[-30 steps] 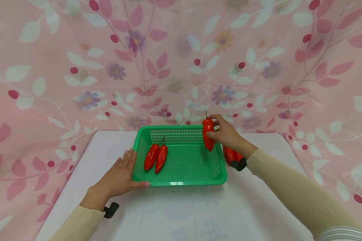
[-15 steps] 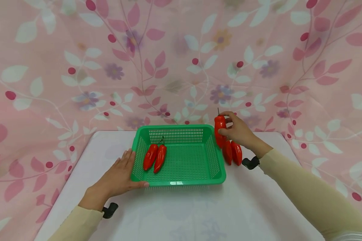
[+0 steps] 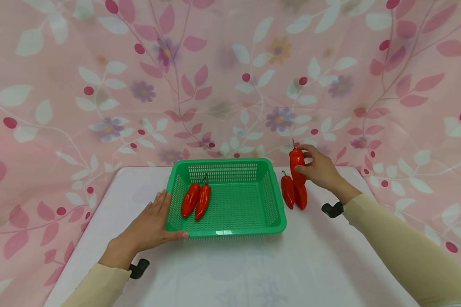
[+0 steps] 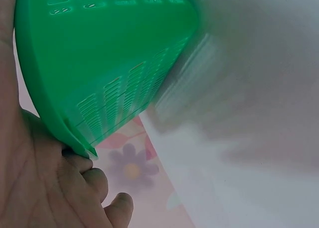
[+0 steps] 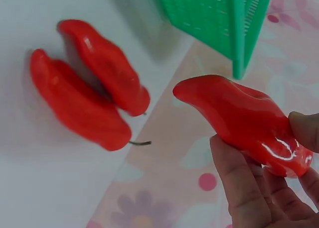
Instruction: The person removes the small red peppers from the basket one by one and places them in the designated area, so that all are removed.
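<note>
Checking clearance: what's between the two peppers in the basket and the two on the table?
Head view: bare basket floor, then the basket's right wall. Right wrist view adds a bare strip of white tabletop outside that wall.

A white table fills the lower middle of the head view (image 3: 223,268), its far corners rounded and its left and right edges slanting outward toward the viewer. Faint bluish-grey markings (image 3: 269,292) show on its surface toward the near side. Behind the far edge and beyond both side edges hangs a pink backdrop (image 3: 223,21), printed with white leaves (image 3: 13,96), pink leaves (image 3: 201,74) and crimson dots (image 3: 88,91). A purple flower (image 3: 143,91) sits above the far-left corner, an orange flower (image 3: 279,50) higher, right of the far edge's middle.
</note>
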Available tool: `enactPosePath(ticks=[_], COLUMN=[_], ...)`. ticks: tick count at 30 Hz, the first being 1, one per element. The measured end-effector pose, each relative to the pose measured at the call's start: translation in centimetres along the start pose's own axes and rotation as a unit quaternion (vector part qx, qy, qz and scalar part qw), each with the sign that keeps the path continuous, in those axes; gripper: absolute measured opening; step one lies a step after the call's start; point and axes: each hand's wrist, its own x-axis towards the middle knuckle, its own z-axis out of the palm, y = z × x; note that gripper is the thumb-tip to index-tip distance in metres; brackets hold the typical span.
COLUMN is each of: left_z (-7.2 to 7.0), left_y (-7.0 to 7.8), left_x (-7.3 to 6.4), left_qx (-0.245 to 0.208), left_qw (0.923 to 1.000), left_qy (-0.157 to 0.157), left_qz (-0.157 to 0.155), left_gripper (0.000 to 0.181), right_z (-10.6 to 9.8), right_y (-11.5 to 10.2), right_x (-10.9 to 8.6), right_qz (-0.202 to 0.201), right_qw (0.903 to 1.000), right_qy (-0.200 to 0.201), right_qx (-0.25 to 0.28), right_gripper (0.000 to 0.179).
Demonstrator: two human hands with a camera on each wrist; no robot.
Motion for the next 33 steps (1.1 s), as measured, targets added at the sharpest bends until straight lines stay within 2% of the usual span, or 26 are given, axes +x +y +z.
enactPosePath(ticks=[15, 33], left_z=[-0.1, -0.1], left_y=[-0.2, -0.3], left_x=[0.1, 0.1], left_qx=[0.004, -0.009], left_qw=[1.0000, 0.9999], left_qy=[-0.001, -0.008], left_qz=[-0.004, -0.009], left_gripper=[0.141, 0.143], right_z=[0.0, 0.6], right_y=[4.2, 8.3], right_x=[-0.6, -1.2], right_qz=[0.025, 0.088], right_qw=[0.9987, 0.9945], right_qy=[0.035, 0.006], right_qx=[-0.029, -0.056], right_gripper=[0.071, 0.076])
